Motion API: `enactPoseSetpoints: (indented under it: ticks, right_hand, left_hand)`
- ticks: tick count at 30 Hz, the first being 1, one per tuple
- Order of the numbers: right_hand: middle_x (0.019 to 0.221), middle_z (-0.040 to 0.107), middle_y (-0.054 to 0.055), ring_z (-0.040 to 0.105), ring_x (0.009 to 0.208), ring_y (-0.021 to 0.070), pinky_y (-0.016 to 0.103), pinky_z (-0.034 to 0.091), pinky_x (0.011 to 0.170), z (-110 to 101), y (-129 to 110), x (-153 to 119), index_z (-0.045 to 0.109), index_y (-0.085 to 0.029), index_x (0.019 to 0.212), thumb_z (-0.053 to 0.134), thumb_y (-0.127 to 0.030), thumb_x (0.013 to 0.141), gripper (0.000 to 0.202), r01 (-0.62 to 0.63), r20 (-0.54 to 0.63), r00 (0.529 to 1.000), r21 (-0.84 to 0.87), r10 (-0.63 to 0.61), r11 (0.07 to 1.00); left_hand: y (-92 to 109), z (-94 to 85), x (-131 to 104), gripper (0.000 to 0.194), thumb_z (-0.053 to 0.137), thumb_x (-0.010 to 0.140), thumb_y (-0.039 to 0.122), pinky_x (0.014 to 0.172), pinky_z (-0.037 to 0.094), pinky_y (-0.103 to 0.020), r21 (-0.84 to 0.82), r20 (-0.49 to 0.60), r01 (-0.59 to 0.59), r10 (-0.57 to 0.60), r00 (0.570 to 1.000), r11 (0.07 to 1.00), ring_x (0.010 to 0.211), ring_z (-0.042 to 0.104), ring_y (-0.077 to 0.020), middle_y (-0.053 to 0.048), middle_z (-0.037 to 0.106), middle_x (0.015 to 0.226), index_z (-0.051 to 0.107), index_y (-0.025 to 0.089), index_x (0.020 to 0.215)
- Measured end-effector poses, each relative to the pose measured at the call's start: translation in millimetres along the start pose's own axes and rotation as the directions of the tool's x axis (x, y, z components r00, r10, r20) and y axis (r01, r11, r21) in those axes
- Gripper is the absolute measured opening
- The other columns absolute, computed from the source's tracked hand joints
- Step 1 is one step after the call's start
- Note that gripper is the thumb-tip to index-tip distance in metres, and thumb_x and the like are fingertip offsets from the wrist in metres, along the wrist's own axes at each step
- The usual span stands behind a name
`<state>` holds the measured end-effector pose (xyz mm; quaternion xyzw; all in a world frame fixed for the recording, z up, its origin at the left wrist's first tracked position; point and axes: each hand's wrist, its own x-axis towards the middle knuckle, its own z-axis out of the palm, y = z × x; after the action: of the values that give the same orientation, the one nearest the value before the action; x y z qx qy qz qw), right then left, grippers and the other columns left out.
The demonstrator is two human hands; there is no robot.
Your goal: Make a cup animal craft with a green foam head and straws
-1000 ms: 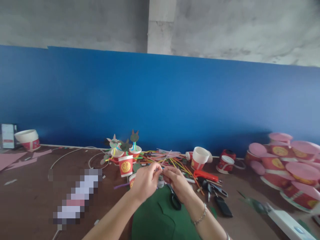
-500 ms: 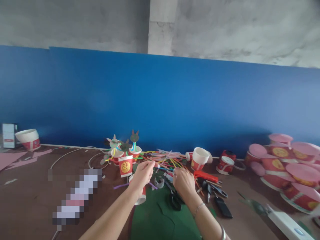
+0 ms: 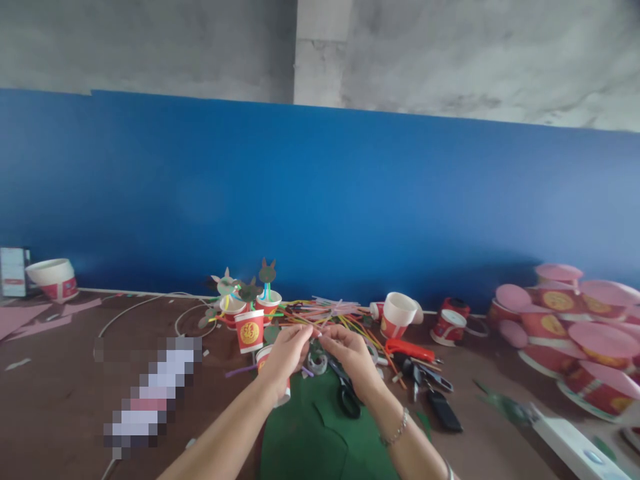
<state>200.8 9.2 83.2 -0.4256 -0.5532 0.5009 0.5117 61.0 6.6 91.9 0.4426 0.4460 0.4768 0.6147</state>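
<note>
My left hand (image 3: pixel 291 353) and my right hand (image 3: pixel 349 355) meet fingertip to fingertip above the table's middle. Both are pinched closed on something too small to make out. Under my left wrist a red and white paper cup (image 3: pixel 283 395) lies partly hidden. Below the hands are a roll of clear tape (image 3: pixel 317 363), black-handled scissors (image 3: pixel 349 400) and green paper (image 3: pixel 320 433). Coloured straws or sticks (image 3: pixel 340 309) are heaped just behind them. To the left, a red cup with a gold emblem (image 3: pixel 249 331) stands near cups holding cat-like paper heads (image 3: pixel 267 272).
Pink-topped cups (image 3: pixel 555 300) are piled at the right. An orange-red cutter (image 3: pixel 410 350), keys with a black fob (image 3: pixel 444 410) and a white glue gun (image 3: pixel 575 440) lie right of my arm. White cups (image 3: pixel 400 310) stand behind. A blue panel (image 3: pixel 310 200) closes the back.
My right hand has moved left and slightly up, and its fingertips now meet those of my left hand. The view has shifted slightly.
</note>
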Motion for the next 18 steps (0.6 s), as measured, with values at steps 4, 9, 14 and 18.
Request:
enactPoseSetpoints:
  ticks: [4, 9, 14, 18]
  right_hand:
    - [0.068, 0.053, -0.001, 0.044, 0.061, 0.0110, 0.023, 0.034, 0.057, 2, 0, -1, 0.055, -0.016, 0.062, 0.065, -0.036, 0.071, 0.025, 0.077, -0.017, 0.997, 0.001, -0.077, 0.997]
    - [0.075, 0.058, 0.002, 0.051, 0.069, 0.0147, 0.024, 0.037, 0.062, 2, -2, -2, 0.056, -0.017, 0.062, 0.058, -0.028, 0.074, 0.017, 0.205, -0.083, 0.970, -0.227, -0.229, 0.952]
    - [0.078, 0.059, 0.004, 0.053, 0.075, 0.0175, 0.027, 0.039, 0.068, 2, -10, -4, 0.055, -0.017, 0.064, 0.054, -0.026, 0.077, 0.016, 0.301, -0.052, 0.936, -0.388, -0.347, 0.871]
    - [0.071, 0.056, 0.002, 0.050, 0.067, 0.0150, 0.026, 0.039, 0.063, 6, -10, -6, 0.056, -0.017, 0.067, 0.055, -0.033, 0.079, 0.020, 0.261, 0.032, 0.963, -0.350, -0.268, 0.899]
  left_hand:
    - [0, 0.6, 0, 0.033, 0.055, 0.075, 0.049, 0.038, 0.013, -0.018, 0.043, -0.001, -0.025, 0.025, 1.000, 0.999, 0.036, 0.017, -0.0039, 0.012, 0.022, 0.044, 0.059, 0.016, 0.075]
    - [-1, -2.2, -4, 0.028, 0.044, 0.084, 0.038, 0.060, 0.042, -0.026, 0.407, 0.018, -0.348, 0.373, 0.928, 0.845, 0.065, 0.057, -0.0168, -0.002, 0.060, 0.066, 0.064, 0.019, 0.087]
    - [-3, -11.2, 1, 0.029, 0.044, 0.084, 0.035, 0.089, 0.040, -0.036, 0.479, -0.024, -0.356, 0.418, 0.908, 0.802, 0.103, 0.057, -0.0256, -0.008, 0.066, 0.104, 0.062, 0.020, 0.103]
    - [-4, -12.0, 8, 0.033, 0.045, 0.084, 0.037, 0.092, 0.041, -0.038, 0.096, -0.026, -0.205, 0.209, 0.978, 0.974, 0.109, 0.055, -0.0261, -0.010, 0.066, 0.110, 0.064, 0.018, 0.103]
